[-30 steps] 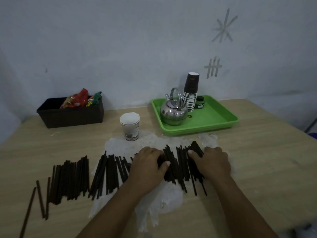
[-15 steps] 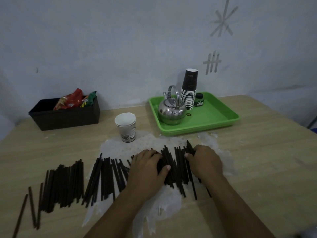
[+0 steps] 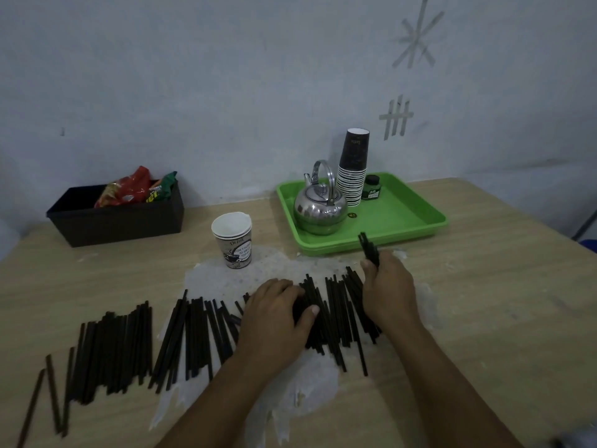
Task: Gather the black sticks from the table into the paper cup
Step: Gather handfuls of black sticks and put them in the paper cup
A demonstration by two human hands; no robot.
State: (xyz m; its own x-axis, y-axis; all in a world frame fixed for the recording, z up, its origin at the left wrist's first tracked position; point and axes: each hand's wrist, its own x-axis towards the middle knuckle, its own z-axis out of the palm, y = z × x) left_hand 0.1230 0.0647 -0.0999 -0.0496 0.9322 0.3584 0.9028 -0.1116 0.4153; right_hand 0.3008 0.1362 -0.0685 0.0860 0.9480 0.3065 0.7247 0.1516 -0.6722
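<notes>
Many black sticks (image 3: 336,315) lie side by side across the wooden table (image 3: 484,302), from the far left to the middle. A white printed paper cup (image 3: 233,239) stands upright behind them, apart from both hands. My left hand (image 3: 274,315) lies flat on the sticks in the middle, palm down, thumb out to the right. My right hand (image 3: 387,287) is closed around a few black sticks (image 3: 368,247) whose tips poke up above the fist, tilted off the table.
A green tray (image 3: 416,211) at the back right carries a steel kettle (image 3: 319,208), a stack of dark cups (image 3: 353,166) and a small green jar (image 3: 371,188). A black bin (image 3: 119,218) with snack packets sits back left. A white worn patch (image 3: 284,392) covers the table's middle.
My right hand has closed on a few sticks and lifted their far ends off the table. My left hand has stayed pressed on the pile.
</notes>
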